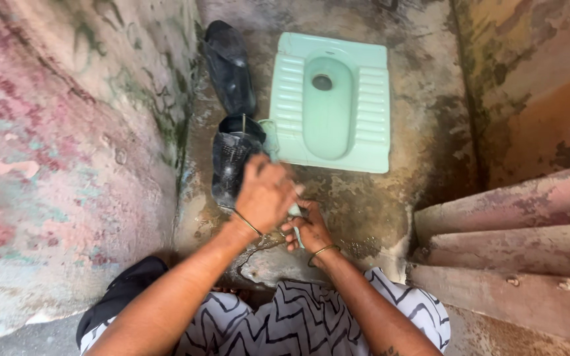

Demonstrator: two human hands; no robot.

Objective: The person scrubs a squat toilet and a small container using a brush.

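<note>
Hands meet low over a stained concrete floor (377, 211), just in front of a pale green squat toilet pan (330, 102) set into it. The left hand (265, 196) is curled over, knuckles up, its fingers bent down and closed around something beneath them; what it grips is mostly hidden by the hand itself. The right hand (308, 229) sits just beside and slightly under it, fingers folded together onto a small pale green object (296, 212), of which only a thin strip shows between the two hands, so its kind cannot be told. Both wrists wear thin metal bangles. Just behind the left hand stands a black bucket (232, 161) with a wire handle, touching the near left corner of the pan, and a second black container (230, 62) lies farther back along the mossy, paint-worn wall (67, 132). Worn pinkish steps (509, 231) rise at the right. Black-and-white zigzag cloth (285, 323) covers the person's knees at the bottom edge.
</note>
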